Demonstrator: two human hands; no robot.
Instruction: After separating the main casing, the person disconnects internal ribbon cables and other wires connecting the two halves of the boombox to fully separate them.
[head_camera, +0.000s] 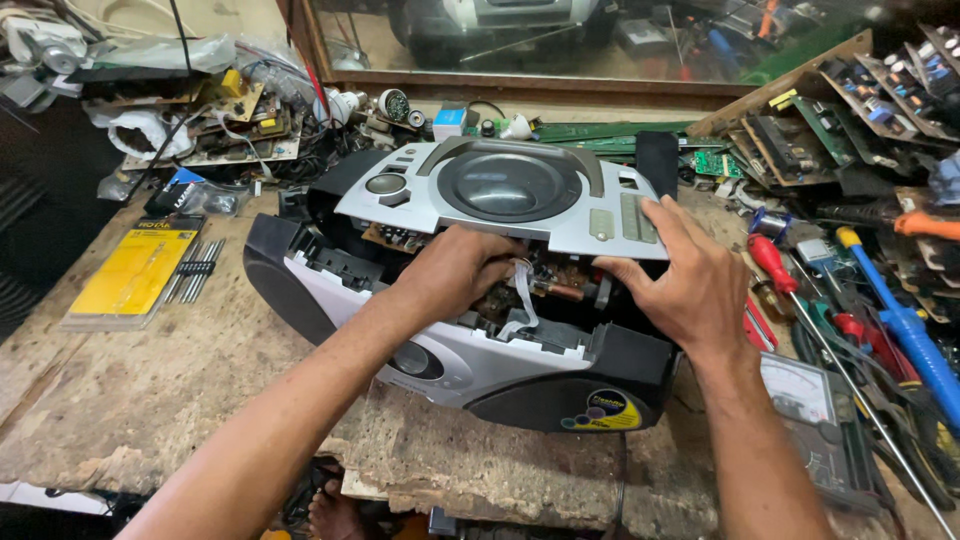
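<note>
Head view. A silver-and-black portable stereo (470, 350) lies on the worn wooden workbench (150, 390), opened up. Its silver top panel (500, 195), the one with the round disc lid, is lifted off the body and tilted up toward the back.

My left hand (450, 272) is pushed into the gap under that panel, fingers curled down among the internals. What the fingertips have hold of, I cannot tell; they are hidden inside. A white ribbon cable (522, 295) hangs just beside the knuckles, with a brown circuit board (400, 238) showing under the panel's left edge.

My right hand (685, 280) is open wide, thumb (622, 272) under the panel's right front edge and fingers spread over its top corner, propping it up.

Around: a yellow blister pack (135, 272) left of the stereo. To the right, a red-handled screwdriver (772, 262), a blue-handled tool (905, 325) and an analogue multimeter (800, 395) near my right forearm. Loose green circuit boards (850, 110) are stacked at the back right.
</note>
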